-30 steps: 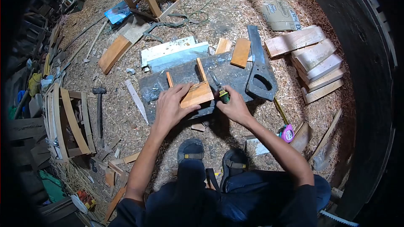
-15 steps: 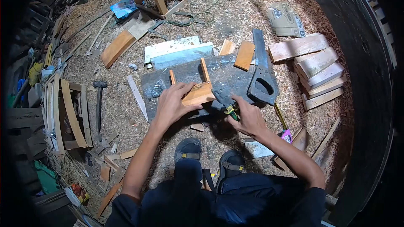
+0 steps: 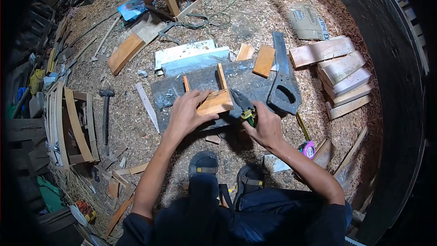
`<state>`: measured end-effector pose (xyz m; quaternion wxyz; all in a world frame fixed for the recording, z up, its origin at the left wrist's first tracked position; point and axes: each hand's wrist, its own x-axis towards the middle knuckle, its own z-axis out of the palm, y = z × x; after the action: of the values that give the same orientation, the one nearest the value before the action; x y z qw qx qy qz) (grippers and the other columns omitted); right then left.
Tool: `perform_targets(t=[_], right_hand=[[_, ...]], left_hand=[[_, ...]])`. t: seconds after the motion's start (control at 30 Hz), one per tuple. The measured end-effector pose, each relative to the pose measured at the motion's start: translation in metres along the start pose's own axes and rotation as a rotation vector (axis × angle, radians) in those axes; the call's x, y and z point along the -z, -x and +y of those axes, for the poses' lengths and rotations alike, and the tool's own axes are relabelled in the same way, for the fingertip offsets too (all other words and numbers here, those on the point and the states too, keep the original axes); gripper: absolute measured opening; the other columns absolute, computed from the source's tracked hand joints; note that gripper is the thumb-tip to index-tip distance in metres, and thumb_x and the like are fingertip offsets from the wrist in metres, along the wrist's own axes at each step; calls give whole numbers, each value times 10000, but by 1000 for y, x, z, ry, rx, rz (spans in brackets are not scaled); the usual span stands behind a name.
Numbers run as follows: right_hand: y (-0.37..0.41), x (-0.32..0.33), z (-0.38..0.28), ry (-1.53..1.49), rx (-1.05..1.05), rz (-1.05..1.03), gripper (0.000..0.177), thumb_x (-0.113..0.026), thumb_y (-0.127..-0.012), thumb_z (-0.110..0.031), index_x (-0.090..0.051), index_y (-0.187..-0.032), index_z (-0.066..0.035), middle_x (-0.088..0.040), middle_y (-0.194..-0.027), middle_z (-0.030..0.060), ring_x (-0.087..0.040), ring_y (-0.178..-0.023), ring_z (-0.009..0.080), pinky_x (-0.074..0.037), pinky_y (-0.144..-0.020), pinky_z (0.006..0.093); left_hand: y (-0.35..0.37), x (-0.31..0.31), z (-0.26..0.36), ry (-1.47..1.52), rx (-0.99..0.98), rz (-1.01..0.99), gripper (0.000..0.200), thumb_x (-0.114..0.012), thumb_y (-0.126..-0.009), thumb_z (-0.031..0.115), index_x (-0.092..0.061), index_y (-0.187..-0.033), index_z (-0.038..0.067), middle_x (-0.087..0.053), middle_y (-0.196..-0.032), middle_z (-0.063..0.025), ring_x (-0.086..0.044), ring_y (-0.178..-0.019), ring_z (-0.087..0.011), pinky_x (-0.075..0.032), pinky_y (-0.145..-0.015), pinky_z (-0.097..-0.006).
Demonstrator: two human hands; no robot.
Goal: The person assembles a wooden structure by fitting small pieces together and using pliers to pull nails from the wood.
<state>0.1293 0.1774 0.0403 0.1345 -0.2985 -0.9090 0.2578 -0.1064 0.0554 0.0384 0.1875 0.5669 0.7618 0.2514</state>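
My left hand grips a small wooden assembly, its thumb along the near edge and its fingers over the top. Two narrow legs of the assembly point away from me over a dark worn board. In my right hand are pliers with green and yellow handles. Their dark jaws lie right at the right end of the assembly. Beyond my right hand, a handsaw with a dark handle rests across the board's right side, beside a small brown wood block.
Stacked planks lie at the right, near a flattened cardboard piece. A pink tape measure is on the shavings by my right forearm. At the left are a hammer and a slatted wooden frame. A stool stands ahead.
My right hand has shifted slightly up, and the pliers have turned so that their jaws and handles show more clearly. My left hand and the wooden assembly have hardly moved.
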Motion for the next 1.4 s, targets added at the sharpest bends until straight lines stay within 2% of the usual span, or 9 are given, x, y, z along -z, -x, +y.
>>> perform_targets(t=[0.1, 0.43, 0.47, 0.9, 1.03, 1.13, 1.23, 1.37, 1.4], right_hand=[[-4, 6, -5, 284, -4, -210, 493, -807, -783, -207, -526, -1162, -64, -625, -980, 138, -705, -840, 336, -572, -643, 440], [-21, 9, -8, 554, 148, -49, 292, -655, -823, -53, -555, -1095, -88, -572, -859, 87, -675, -724, 246, -555, -535, 357], [-23, 12, -9, 435, 161, 58, 301, -660, -815, -64, -556, -1096, -93, -568, -849, 79, -677, -716, 228, -562, -517, 336], [-18, -9, 6, 611, 127, -12, 264, -645, -849, -84, -549, -1095, -106, -571, -870, 71, -680, -728, 250, -574, -541, 364], [-23, -2, -3, 374, 134, 220, 277, -660, -840, -98, -546, -1092, -111, -567, -861, 64, -682, -715, 246, -562, -512, 373], [-23, -4, -7, 727, 199, 60, 231, -649, -840, -92, -550, -1048, -96, -566, -851, 69, -667, -707, 240, -567, -541, 354], [-27, 10, -17, 409, 63, 77, 400, -711, -766, -71, -537, -1126, -86, -566, -897, 77, -661, -775, 284, -559, -594, 392], [-19, -12, 9, 530, 103, -28, 302, -674, -819, -67, -530, -1083, -94, -561, -851, 64, -699, -758, 256, -582, -559, 339], [-21, -6, 8, 515, 142, -26, 343, -710, -816, -90, -518, -1101, -76, -609, -869, 125, -711, -787, 311, -580, -614, 395]], left_hand=[[-1, -3, -3, -2, -24, 8, 832, -882, -666, 487, -654, -1330, 39, -681, -1096, -124, -638, -1008, -326, -469, -899, -437], [-5, 0, 1, -40, 9, -48, 846, -871, -674, 500, -641, -1345, 39, -679, -1083, -116, -630, -1006, -309, -441, -880, -426], [-5, -1, -1, -26, -11, -32, 850, -871, -672, 502, -640, -1346, 38, -674, -1075, -114, -625, -1006, -308, -440, -876, -424], [-9, -2, -6, -36, -23, -35, 847, -867, -671, 511, -643, -1357, 66, -666, -1102, -117, -609, -1055, -291, -393, -858, -396], [-10, 3, -1, -37, 1, -91, 844, -862, -678, 515, -641, -1365, 76, -661, -1091, -114, -605, -1048, -291, -386, -852, -390], [-10, 4, 2, -59, -2, -72, 826, -857, -688, 505, -641, -1363, 81, -657, -1088, -115, -601, -1051, -288, -382, -843, -387], [-14, 6, 3, -78, -12, -102, 816, -858, -693, 497, -642, -1360, 80, -653, -1085, -118, -597, -1048, -287, -381, -841, -387], [-14, 7, 0, -51, -1, -110, 817, -862, -687, 496, -644, -1352, 75, -652, -1080, -122, -597, -1037, -298, -386, -856, -391], [-14, 6, -2, -49, -16, -96, 821, -863, -685, 497, -644, -1352, 72, -651, -1076, -123, -598, -1032, -306, -389, -863, -394]])
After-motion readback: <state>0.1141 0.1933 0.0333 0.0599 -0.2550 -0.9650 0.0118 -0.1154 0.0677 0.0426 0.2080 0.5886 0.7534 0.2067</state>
